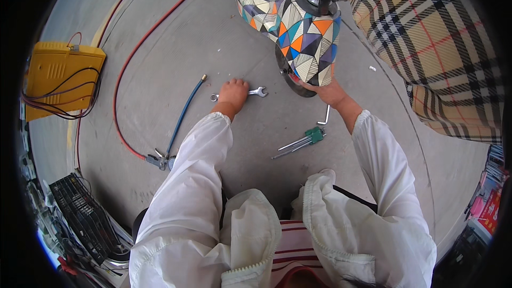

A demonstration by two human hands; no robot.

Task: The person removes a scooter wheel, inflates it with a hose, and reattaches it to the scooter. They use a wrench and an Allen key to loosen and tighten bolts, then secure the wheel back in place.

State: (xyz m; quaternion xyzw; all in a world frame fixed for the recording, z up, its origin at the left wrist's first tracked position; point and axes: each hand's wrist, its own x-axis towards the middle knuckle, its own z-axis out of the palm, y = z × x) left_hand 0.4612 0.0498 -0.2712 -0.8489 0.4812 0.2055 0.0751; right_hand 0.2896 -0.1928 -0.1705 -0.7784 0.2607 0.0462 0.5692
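My left hand (pixel 233 95) is closed over the middle of a combination wrench (pixel 259 92) on the grey floor; both ends stick out on either side. My right hand (pixel 330 94) reaches to the lower end of a small vehicle with a multicoloured triangle-patterned body (pixel 306 34), beside its dark wheel (pixel 290 77). The body hides most of that hand's fingers. Just below the wrist, an L-shaped hex key (pixel 326 116) shows; whether the hand holds its upper end cannot be made out. Nearer me lies a folding hex key set with a green holder (pixel 314 135).
A red air hose (pixel 120 69) curves across the left, ending in a fitting with a blue tube (pixel 186 108). Far left is a yellow case (pixel 58 74) with dark cables. A black slatted part (pixel 85 216) is at lower left. Plaid cloth (pixel 442 48) covers something on the right.
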